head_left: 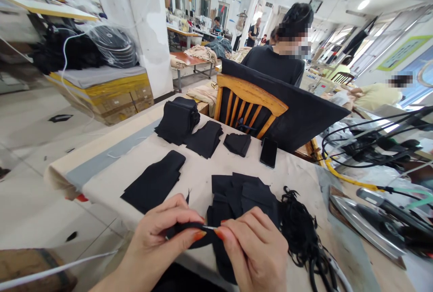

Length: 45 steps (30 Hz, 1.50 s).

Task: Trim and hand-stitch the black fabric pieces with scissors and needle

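Note:
In front of me my left hand is closed, thumb and forefinger pinching a folded black fabric piece. My right hand is closed too, its fingertips close to the left ones. Between the fingertips shows a thin silvery point, which seems to come from the right hand's pinch; its kind is hidden. Beneath and beyond the hands lies a loose pile of black fabric pieces. Another flat black stack rests to the left, and a tangle of black strips lies right of the pile.
Along the table's far side are black fabric stacks and a phone. An iron sits at the right among cables. Beyond the table stands a wooden chair, with a seated person in front of it.

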Each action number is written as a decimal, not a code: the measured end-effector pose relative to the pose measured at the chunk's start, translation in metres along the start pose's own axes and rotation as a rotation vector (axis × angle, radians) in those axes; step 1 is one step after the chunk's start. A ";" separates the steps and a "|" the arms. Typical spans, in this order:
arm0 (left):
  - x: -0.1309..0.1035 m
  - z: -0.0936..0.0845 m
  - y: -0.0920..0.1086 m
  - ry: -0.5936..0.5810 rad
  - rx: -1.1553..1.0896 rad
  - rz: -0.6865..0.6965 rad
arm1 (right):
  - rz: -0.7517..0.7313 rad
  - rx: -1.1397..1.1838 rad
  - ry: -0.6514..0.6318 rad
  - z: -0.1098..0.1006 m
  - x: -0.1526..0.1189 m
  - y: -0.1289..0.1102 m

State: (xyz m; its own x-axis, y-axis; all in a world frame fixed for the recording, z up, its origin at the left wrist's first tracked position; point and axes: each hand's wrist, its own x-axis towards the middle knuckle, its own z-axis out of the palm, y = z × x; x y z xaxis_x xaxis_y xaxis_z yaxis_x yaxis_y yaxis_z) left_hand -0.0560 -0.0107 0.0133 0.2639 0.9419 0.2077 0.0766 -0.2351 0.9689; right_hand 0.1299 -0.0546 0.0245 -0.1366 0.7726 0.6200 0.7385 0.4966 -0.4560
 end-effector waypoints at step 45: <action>0.006 -0.006 -0.007 -0.290 0.226 -0.112 | 0.686 0.620 -0.278 0.039 -0.023 0.001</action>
State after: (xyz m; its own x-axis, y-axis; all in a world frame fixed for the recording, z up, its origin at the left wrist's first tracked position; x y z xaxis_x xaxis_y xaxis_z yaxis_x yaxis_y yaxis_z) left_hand -0.0609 -0.0016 0.0087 0.5004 0.8654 0.0238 0.3224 -0.2118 0.9226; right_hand 0.1078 -0.0570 -0.0152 -0.0151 0.9989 -0.0437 0.2466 -0.0386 -0.9683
